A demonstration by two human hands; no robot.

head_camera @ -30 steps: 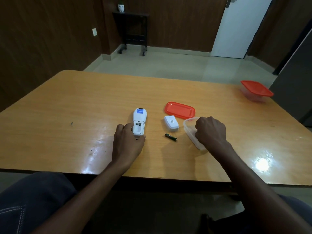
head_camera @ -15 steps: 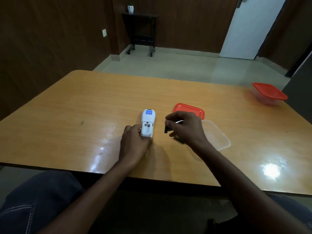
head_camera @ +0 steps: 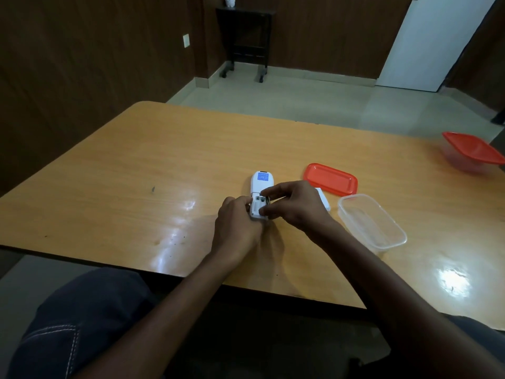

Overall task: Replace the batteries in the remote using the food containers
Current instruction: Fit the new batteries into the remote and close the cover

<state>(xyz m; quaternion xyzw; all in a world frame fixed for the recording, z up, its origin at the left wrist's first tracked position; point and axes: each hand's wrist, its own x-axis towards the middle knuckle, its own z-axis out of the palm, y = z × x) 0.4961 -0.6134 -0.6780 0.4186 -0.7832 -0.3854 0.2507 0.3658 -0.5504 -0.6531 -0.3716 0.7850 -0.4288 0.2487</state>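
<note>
A white remote (head_camera: pixel 260 184) lies face down on the wooden table (head_camera: pixel 136 165), its battery bay uncovered. My left hand (head_camera: pixel 236 222) grips the remote's near end. My right hand (head_camera: pixel 295 206) pinches a dark battery (head_camera: pixel 270 199) at the bay's right side. The white battery cover (head_camera: pixel 323 199) lies just right of my right hand, partly hidden. A clear food container (head_camera: pixel 371 222) stands without a lid further right, with its red lid (head_camera: pixel 330 179) flat behind it.
A second clear container with a red lid on it (head_camera: pixel 472 151) sits at the table's far right edge. A dark side table (head_camera: pixel 246 36) stands by the back wall and a white door (head_camera: pixel 437 42) is at the right.
My right hand left the clear container, picked up a battery and brought it left to the remote's bay. My left hand stayed on the remote. The camera view shifted left.
</note>
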